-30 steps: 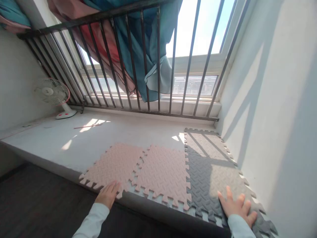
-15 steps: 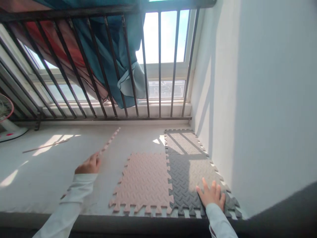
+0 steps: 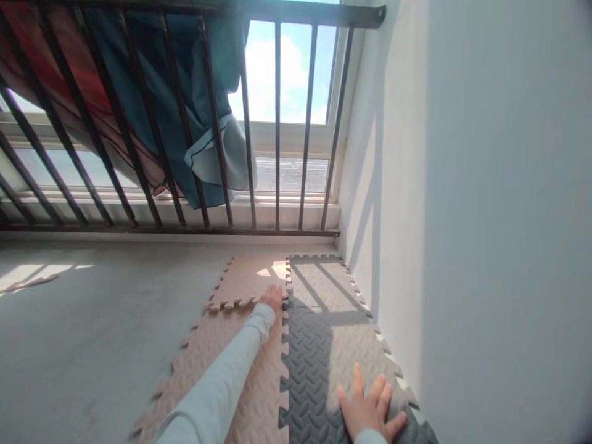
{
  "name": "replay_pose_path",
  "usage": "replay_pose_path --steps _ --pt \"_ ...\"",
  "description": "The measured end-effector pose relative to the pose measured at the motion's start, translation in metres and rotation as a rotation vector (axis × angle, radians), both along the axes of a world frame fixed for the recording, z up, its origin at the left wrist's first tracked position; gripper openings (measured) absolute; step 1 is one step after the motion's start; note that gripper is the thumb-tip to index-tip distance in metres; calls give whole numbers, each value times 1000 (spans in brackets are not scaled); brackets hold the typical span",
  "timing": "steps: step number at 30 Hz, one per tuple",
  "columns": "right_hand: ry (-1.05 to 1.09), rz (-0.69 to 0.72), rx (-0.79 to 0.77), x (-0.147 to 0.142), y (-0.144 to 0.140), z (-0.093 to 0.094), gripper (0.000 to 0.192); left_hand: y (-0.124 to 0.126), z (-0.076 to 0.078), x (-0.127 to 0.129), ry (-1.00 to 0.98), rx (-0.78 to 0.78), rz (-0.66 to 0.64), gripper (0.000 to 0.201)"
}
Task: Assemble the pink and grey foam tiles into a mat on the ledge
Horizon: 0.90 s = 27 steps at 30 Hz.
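My left hand (image 3: 272, 297) is at the near right corner of the farther pink foam mat tile (image 3: 247, 277), fingers together over its edge; the thumb is hidden. This tile lies with its near edge slightly raised over the far edge of the nearer pink foam tile (image 3: 213, 345). Its right teeth are beside the farther grey foam tile (image 3: 319, 277); whether they interlock I cannot tell. My right hand (image 3: 367, 401) rests flat, fingers spread, on the nearer grey foam tile (image 3: 309, 364). My left forearm covers part of the nearer pink tile.
A white wall (image 3: 485, 216) rises along the right of the grey tiles. Dark metal railing (image 3: 277, 123) runs across the back, before a window and a hanging blue and red curtain (image 3: 161, 123). At far left a thin pink strip (image 3: 30, 283) lies on the pale floor (image 3: 92, 345).
My left hand has carried the farther pink tile, earlier held edge-on, rightward and laid it down behind the nearer pink one. My right hand stays on the grey tile. The view has shifted.
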State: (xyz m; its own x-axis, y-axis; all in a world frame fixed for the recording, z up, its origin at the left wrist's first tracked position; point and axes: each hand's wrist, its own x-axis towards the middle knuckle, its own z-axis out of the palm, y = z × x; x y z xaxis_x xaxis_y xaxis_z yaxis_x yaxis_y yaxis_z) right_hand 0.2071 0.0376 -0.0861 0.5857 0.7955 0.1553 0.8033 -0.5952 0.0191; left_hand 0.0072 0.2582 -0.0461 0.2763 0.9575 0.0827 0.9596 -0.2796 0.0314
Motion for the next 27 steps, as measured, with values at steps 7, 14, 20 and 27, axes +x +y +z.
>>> replay_pose_path --steps 7,14,20,27 --pt "-28 51 26 -10 11 5 55 -3 -16 2 64 -55 29 44" --pt "47 46 42 -12 13 6 56 -9 -23 -4 113 -97 -1 43" --pt "-23 32 46 -12 13 4 54 -7 -23 -12 115 -111 -73 45" --pt "-53 25 33 -14 13 6 56 -4 -25 -19 78 -99 -167 43"
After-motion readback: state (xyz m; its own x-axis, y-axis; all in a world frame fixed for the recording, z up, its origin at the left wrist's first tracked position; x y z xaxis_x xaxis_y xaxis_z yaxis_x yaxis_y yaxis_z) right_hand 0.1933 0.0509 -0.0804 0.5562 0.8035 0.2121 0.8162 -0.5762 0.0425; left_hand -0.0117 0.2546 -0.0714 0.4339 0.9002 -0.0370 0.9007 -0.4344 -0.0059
